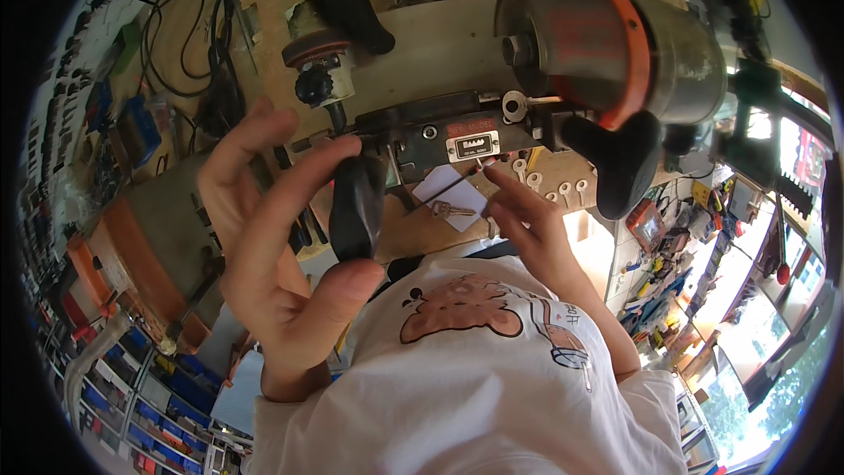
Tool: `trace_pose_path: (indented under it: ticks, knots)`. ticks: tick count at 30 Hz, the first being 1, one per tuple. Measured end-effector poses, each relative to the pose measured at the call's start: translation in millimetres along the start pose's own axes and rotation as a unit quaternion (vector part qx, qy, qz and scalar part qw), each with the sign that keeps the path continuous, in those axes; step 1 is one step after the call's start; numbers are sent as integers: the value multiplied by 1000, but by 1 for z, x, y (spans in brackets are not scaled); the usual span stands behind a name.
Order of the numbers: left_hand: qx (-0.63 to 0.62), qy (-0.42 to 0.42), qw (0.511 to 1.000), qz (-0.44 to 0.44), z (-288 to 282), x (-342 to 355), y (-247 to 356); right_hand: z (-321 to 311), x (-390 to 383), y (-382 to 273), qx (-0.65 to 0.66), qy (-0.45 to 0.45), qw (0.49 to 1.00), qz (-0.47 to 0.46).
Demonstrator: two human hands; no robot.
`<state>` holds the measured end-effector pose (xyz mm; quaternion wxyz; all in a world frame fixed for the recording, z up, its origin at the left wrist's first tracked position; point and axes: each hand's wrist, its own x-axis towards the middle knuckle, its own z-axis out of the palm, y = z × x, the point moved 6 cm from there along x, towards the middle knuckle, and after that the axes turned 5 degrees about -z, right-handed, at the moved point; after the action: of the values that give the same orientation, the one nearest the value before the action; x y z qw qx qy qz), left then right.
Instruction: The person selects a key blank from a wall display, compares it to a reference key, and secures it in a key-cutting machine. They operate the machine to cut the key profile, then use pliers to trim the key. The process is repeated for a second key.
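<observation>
The black handle [356,207] I see in front of me sits at the left hand [286,242], between thumb and fingers: smooth, dull black, curved, rather like a paddle. Its long axis runs away from the wearer's body, one end toward the machine [413,154], the other toward the white shirt [466,369]. The left hand arches around it, thumb at the near end, a fingertip at the far end, another finger raised clear.

The right hand [532,224] is curled at the machine's front edge, index finger reaching forward close to a thin dark rod [448,186]; whether it pinches anything, I can't tell. Between the hands, a bunch of keys [453,208] lies on white paper [440,185] on the counter [400,233]. Just beyond the right fingers are loose round-headed keys [534,180], and to that hand's right hangs a black lobed knob [620,167].

Well behind the left hand, blue bins [167,396] fill a rack; their contents are too small to make out.
</observation>
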<state>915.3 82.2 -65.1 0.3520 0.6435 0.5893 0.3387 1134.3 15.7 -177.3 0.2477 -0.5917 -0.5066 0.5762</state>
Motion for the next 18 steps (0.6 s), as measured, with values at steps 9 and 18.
trace_pose_path:
  ticks: [9, 18]
  knots:
    - [-61, 31, 997, -22, 3, -4, 4, 41, 6, -2, 9, -77, 996, -41]
    - [-59, 10, 998, -9, 2, -5, 2, 9, 6, 17, 7, 49, 998, 47]
